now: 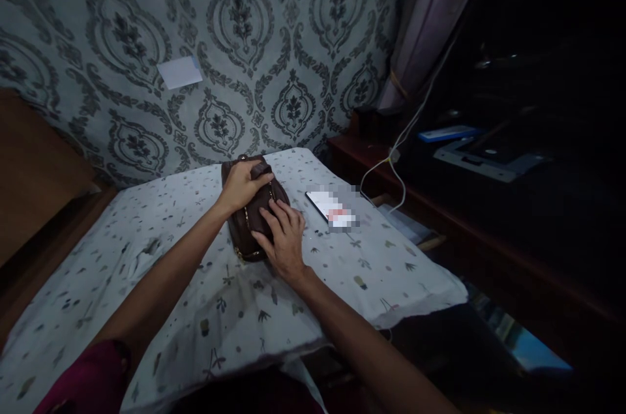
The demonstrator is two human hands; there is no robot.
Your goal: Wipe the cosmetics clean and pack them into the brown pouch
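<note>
A small brown handbag (pixel 254 215) with gold-coloured zips lies on the white patterned cloth (pixel 313 290). At its far end, my left hand (pixel 242 184) has its fingers closed around the dark strap or handle (pixel 261 169), its thumb pointing right. My right hand (pixel 284 238) rests on the bag's near right side, fingers spread and pressed flat against it. Part of the bag's top is covered by both hands. Just right of the bag lies a phone (pixel 320 204) with a lit screen, partly blurred out.
A patterned wall (pixel 293 42) bears a white paper (pixel 180 72). On the right, a dark wooden cabinet (pixel 440 238) stands beside the cloth, with a white cable (pixel 411 124) hanging down and a blue-edged item (pixel 448 133) on it. A brown panel (pixel 39 166) borders the left.
</note>
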